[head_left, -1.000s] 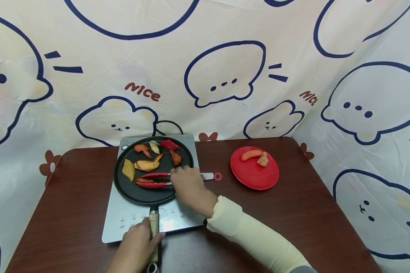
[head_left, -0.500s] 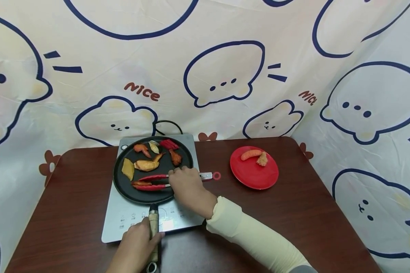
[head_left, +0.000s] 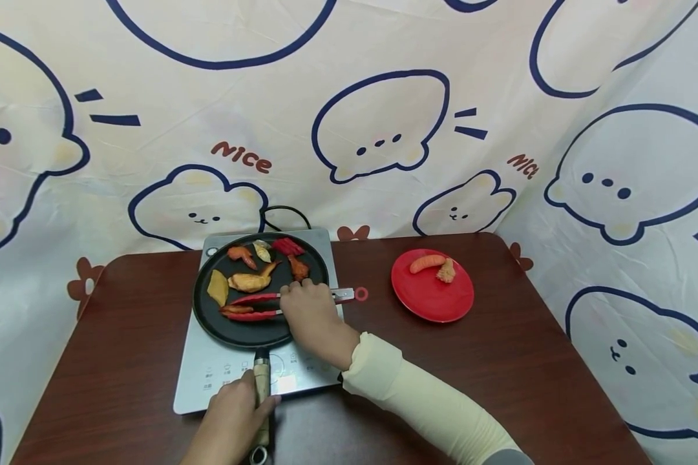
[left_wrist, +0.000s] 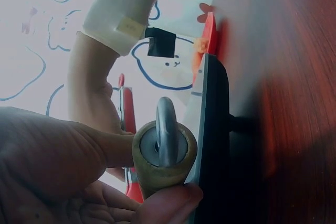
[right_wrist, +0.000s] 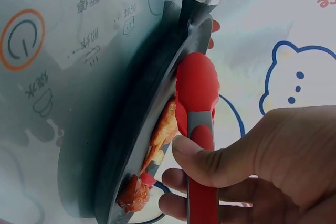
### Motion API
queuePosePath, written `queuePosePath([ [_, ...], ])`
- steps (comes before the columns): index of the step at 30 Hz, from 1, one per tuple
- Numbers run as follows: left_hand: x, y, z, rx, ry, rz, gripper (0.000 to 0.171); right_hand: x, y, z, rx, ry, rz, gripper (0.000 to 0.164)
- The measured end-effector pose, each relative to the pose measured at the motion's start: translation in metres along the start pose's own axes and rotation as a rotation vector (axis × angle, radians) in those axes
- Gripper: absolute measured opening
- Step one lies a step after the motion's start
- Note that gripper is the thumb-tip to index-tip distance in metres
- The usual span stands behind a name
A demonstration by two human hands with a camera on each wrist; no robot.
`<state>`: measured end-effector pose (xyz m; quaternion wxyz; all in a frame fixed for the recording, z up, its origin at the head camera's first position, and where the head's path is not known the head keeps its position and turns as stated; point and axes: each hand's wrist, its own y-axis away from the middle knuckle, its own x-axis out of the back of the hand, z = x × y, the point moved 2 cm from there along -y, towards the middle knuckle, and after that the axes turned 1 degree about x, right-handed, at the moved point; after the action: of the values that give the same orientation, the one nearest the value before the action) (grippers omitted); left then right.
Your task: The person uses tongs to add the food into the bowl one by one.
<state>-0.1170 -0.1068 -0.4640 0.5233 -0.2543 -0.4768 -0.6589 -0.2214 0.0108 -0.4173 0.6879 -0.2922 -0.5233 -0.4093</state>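
My left hand (head_left: pixel 234 412) grips the wooden handle (head_left: pixel 262 378) of a black frying pan (head_left: pixel 276 332); the left wrist view shows thumb and fingers around the handle (left_wrist: pixel 165 169). In my right hand (head_left: pixel 315 318) are red-tipped tongs (head_left: pixel 254 298), held low over the pan's near half. Between their spread tips lies a slim brown food piece (head_left: pixel 236 309). Farther back in the pan sit a yellow-brown chicken wing (head_left: pixel 250 281), a flat yellow piece (head_left: pixel 218 288), a drumstick (head_left: pixel 299 268), a reddish piece (head_left: pixel 242 254), a pale piece (head_left: pixel 263 250) and a dark red piece (head_left: pixel 287 246).
The pan rests on a silver induction cooker (head_left: pixel 194 381) with a black cord behind it. To the right, a red plate (head_left: pixel 433 307) bears a sausage (head_left: pixel 427 263) and a fried piece (head_left: pixel 446 271) on the brown table (head_left: pixel 500 361). A printed cloth hangs behind.
My right hand and the tongs have shifted a little left, and the slim brown piece has moved left with them. My left hand stays on the handle.
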Motion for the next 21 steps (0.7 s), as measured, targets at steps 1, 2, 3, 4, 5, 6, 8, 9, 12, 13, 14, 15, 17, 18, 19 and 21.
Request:
queuePosePath([
  [1,0.0000,-0.0001,0.0004,-0.003,-0.002,0.002,0.063,-0.0007,0.0002,-0.0004,-0.003,0.000,0.010,0.018],
  [2,-0.0001,-0.0003,0.0008,-0.003,-0.002,0.003,0.063,-0.0014,0.0003,-0.0007,-0.004,0.001,0.019,0.019],
  [3,-0.0002,-0.0005,0.0010,0.000,-0.003,0.000,0.063,-0.0017,0.0005,-0.0010,-0.004,0.002,0.027,0.019],
  [4,-0.0003,-0.0006,0.0013,0.003,-0.004,-0.003,0.064,-0.0020,0.0009,-0.0012,-0.005,0.002,0.034,0.021],
  [5,-0.0003,-0.0009,0.0016,0.006,-0.005,-0.007,0.064,-0.0023,0.0012,-0.0013,-0.006,0.005,0.041,0.022],
  [6,-0.0004,-0.0011,0.0019,0.010,-0.007,-0.012,0.064,-0.0027,0.0015,-0.0013,-0.008,0.007,0.046,0.023],
  [8,-0.0005,-0.0013,0.0021,0.020,-0.008,-0.024,0.065,-0.0033,0.0013,-0.0013,-0.015,0.010,0.053,0.026],
  [9,-0.0005,-0.0014,0.0021,0.025,-0.011,-0.029,0.066,-0.0037,0.0012,-0.0012,-0.018,0.011,0.058,0.027],
  [12,-0.0004,-0.0013,0.0026,0.032,-0.012,-0.034,0.066,-0.0052,0.0011,-0.0004,-0.021,0.007,0.063,0.028],
  [13,-0.0003,-0.0012,0.0026,0.032,-0.011,-0.033,0.066,-0.0058,0.0011,0.0000,-0.021,0.003,0.061,0.028],
  [14,-0.0002,-0.0009,0.0025,0.031,-0.011,-0.030,0.065,-0.0065,0.0010,0.0003,-0.020,-0.004,0.059,0.028],
  [15,-0.0001,-0.0007,0.0025,0.027,-0.009,-0.024,0.065,-0.0069,0.0012,0.0009,-0.018,-0.009,0.057,0.029],
  [17,0.0000,-0.0004,0.0024,0.021,-0.006,-0.018,0.065,-0.0081,0.0014,0.0020,-0.016,-0.018,0.054,0.031],
  [18,0.0001,-0.0003,0.0023,0.019,-0.005,-0.015,0.065,-0.0086,0.0016,0.0026,-0.014,-0.022,0.052,0.031],
  [19,0.0001,-0.0003,0.0022,0.017,-0.004,-0.014,0.065,-0.0091,0.0018,0.0032,-0.012,-0.024,0.049,0.032],
  [21,0.0001,-0.0004,0.0020,0.018,-0.004,-0.017,0.066,-0.0097,0.0031,0.0044,-0.007,-0.027,0.046,0.033],
])
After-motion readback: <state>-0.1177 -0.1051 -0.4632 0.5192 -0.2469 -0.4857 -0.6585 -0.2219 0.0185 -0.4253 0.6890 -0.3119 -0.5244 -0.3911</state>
